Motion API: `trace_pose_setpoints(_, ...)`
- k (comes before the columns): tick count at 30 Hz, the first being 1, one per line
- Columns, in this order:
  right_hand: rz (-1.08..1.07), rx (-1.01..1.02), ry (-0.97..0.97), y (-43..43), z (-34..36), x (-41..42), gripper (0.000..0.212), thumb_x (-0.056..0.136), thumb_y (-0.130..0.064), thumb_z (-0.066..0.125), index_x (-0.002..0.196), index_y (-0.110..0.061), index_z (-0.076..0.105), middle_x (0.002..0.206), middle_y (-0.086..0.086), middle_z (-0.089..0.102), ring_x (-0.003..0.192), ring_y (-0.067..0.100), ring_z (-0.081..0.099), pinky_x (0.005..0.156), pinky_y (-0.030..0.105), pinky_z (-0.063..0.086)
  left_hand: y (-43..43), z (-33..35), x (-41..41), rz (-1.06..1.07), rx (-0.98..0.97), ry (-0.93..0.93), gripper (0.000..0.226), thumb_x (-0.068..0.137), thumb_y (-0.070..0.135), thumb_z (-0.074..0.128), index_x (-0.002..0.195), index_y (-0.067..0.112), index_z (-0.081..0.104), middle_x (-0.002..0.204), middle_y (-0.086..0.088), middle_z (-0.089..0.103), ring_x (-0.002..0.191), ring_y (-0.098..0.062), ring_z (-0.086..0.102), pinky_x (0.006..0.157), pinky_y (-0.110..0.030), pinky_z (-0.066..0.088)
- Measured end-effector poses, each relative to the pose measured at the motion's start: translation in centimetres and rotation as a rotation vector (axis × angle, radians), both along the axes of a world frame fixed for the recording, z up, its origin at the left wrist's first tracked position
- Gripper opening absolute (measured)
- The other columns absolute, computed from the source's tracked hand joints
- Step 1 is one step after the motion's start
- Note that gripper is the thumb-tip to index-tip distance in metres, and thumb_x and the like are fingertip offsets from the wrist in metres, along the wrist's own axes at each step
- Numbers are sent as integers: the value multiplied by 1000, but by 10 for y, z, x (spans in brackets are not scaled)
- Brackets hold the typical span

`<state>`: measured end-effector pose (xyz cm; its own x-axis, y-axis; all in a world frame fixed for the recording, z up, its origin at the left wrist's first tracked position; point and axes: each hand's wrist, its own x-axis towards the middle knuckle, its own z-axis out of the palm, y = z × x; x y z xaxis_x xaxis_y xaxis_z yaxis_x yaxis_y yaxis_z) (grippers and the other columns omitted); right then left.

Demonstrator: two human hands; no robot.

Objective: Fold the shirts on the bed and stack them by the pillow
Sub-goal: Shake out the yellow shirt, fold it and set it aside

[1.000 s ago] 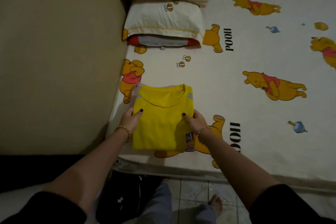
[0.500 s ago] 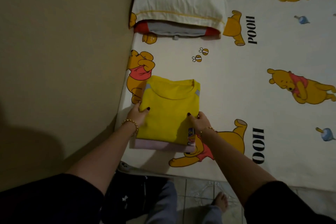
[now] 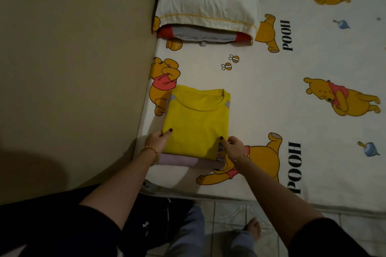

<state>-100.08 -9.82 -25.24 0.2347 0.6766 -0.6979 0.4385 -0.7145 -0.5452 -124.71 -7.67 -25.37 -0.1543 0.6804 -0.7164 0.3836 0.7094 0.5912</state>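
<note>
Both arms reach forward — left hand (image 3: 155, 140) and right hand (image 3: 235, 146) pinch the yellow shirt (image 3: 196, 123), thumbs on top

The bed sheet (image 3: 261, 81) carried the word "POOH" in black capitals, printed sideways. It stood once at four o'clock from the pillow (image 3: 208, 4), once at three o'clock from the yellow shirt (image 3: 196, 123), and a third time (cut short to "POO") at four o'clock. The shirt's badge (image 3: 219, 152) was too blurred to read. The black garment (image 3: 163, 215) at seven o'clock bore a white logo (image 3: 145, 224) resembling Under Armour's.

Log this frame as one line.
stage: stacking | left hand: grips yellow shirt left edge | right hand: grips right edge | under it: folded pink garment | pillow: apart, beyond
</note>
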Motion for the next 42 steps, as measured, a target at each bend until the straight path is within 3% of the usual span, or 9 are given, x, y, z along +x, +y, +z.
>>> trace_pose_setpoints(3,67,-60,33,-13,-4,5,29,96,-25,54,104,2,62,98,18,65,79,21,56,70,30,47,-19,2,-2,-63,-36,43,32,93,38,55,76,10,58,70,-8,52,68,-20,48,55,-28,31)
trace_pose_setpoints(8,95,-34,-17,-27,-5,14,31,92,-24,60,63,-18,51,68,5,54,61,14,46,55,24,34,-42,8,-12,-139,10,163,38,94,32,55,64,10,48,61,-7,42,60,-18,41,55,-28,26)
trace_pose_setpoints(13,108,-3,4,-34,-9,16,28,90,-23,64,64,-15,54,91,27,68,74,27,58,74,44,51,-50,16,-13,-204,27,186,28,95,28,53,79,5,56,67,-9,45,60,-16,40,53,-28,25)
trace_pose_setpoints(17,78,-2,-5,-33,-7,14,19,87,-25,67,92,-7,65,102,19,69,86,27,63,78,40,51,-45,9,-12,-216,-17,189,26,94,31,55,82,8,56,70,-6,48,69,-20,47,58,-28,32)
trace_pose_setpoints(19,17,49,-40,-33,-4,13,37,84,-26,70,113,-6,58,110,13,67,98,27,62,80,34,49,-41,6,-8,-101,8,154,26,91,31,59,104,9,55,91,-4,55,90,-23,54,73,-30,43)
trace_pose_setpoints(22,52,252,-211,-27,-3,6,56,84,-27,68,131,-7,45,124,13,58,111,29,55,84,34,45,-32,4,2,28,302,296,47,91,31,58,129,6,43,124,-12,50,112,-28,52,91,-37,44)
trace_pose_setpoints(25,248,468,-395,-10,-14,-11,64,90,-33,56,145,-11,31,149,10,36,137,26,34,104,44,35,-12,-1,21,-218,612,528,49,93,37,43,132,8,44,135,-12,46,123,-27,45,100,-45,40)
trace_pose_setpoints(31,399,632,-441,32,-49,-41,68,93,-45,26,152,-13,12,159,3,10,147,17,3,119,43,3,16,-44,43,-552,646,604,65,93,48,19,151,21,7,159,2,2,146,-11,-3,117,-41,4)
trace_pose_setpoints(42,333,697,-389,39,-91,-43,70,91,-43,29,152,-10,13,159,3,12,147,14,1,119,46,4,25,-82,40,-469,685,472,66,94,44,25,151,14,8,159,-1,4,147,-14,0,119,-41,8)
